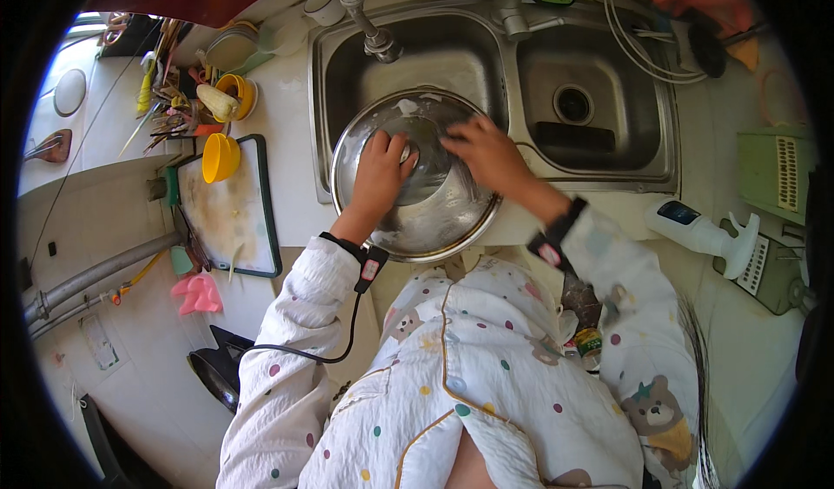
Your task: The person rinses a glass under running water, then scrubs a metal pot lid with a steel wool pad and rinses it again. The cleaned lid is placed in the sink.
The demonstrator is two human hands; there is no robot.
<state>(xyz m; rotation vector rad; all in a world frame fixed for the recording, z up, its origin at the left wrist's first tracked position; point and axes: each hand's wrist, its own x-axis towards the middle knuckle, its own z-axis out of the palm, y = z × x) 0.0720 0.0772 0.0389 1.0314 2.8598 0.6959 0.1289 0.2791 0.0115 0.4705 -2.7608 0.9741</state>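
Note:
A round metal pot lid [430, 228] with a glass centre rests over the front of the left sink basin [417, 33] and its near rim. Patches of white suds lie on it. My left hand [384, 170] holds the lid by its small knob, with the fingers bent around it. Over the right part of the lid is my right hand [488, 157], blurred, its fingers bent towards the glass. Whether it touches the lid or has something under the fingers cannot be made out.
A faucet [381, 46] hangs over the left basin; the right basin [586, 78] has a drain. At left are a cutting board [228, 209], a yellow cup [221, 158] and a corn cob [218, 103]. A white spray bottle [704, 232] lies at right.

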